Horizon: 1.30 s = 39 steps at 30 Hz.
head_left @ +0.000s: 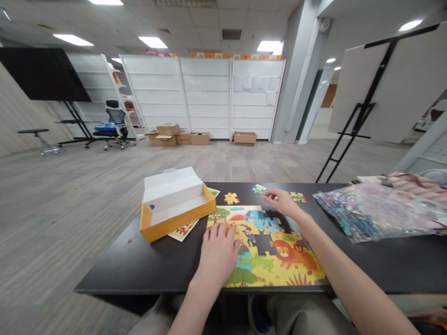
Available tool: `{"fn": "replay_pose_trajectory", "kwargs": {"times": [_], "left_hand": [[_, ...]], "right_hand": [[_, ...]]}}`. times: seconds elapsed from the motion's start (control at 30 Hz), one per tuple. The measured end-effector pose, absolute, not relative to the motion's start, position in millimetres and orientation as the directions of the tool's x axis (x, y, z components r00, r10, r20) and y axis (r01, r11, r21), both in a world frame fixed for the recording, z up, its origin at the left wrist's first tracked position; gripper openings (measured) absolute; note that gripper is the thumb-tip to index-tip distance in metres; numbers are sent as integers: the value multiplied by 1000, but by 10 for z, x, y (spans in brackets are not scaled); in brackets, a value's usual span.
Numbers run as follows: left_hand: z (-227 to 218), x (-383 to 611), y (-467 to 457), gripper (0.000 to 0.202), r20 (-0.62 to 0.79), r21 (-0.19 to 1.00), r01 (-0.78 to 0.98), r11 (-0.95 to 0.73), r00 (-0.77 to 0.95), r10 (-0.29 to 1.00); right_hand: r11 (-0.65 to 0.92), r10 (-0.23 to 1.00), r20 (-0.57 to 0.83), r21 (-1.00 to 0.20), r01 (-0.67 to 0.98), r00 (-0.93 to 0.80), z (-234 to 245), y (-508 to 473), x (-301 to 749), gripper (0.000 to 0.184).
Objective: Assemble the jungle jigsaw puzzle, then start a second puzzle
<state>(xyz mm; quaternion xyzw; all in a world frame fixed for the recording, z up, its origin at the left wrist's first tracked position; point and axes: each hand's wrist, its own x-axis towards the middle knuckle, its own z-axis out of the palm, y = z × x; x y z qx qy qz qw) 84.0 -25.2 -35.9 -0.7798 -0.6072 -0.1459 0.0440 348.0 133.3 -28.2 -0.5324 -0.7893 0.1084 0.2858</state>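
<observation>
A partly assembled jigsaw puzzle (256, 263) with cartoon animals lies near the table's front edge. It has a gap near its middle and another at the upper right. My left hand (219, 251) rests on the puzzle's left part, fingers spread and flat. Beyond the upper right edge, my right hand (282, 203) has its fingers bent together round a puzzle piece (275, 198), mostly hidden with only a pale bit showing. Just left of those fingertips lies a blue-green puzzle piece (259, 189). Other loose pieces are a yellow one (231, 198) and a green-yellow one (298, 197).
An open yellow box (179, 218) with a white inside stands left of the puzzle, over a printed sheet (183, 231). Clear plastic bags (377, 209) cover the right of the black table (115, 267). Cardboard boxes (167, 135) and white shelving stand far behind.
</observation>
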Motion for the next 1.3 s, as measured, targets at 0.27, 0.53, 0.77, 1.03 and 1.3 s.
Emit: {"fn": "replay_pose_trajectory", "kwargs": {"times": [0.27,0.53,0.77,1.03,1.3], "left_hand": [[-334,859,-262,37,255,97,963,-253,221,941],[-334,866,-256,37,262,87,965,-248,218,940],[-353,854,-258,36,273,84,964,-253,222,936],[-348,871,-248,37,266,86,965,-246,216,939],[-362,864,-253,36,278,93,964,-248,214,937]], "right_hand": [[275,917,349,-205,939,-192,-451,1463,3669,27],[373,915,234,-180,910,-329,-522,1469,3440,39],[358,901,319,-172,918,-292,-470,1431,3520,24],[266,939,286,-259,929,-189,-500,1480,3468,23],[293,948,302,-721,628,-95,-353,1490,3617,25]]}}
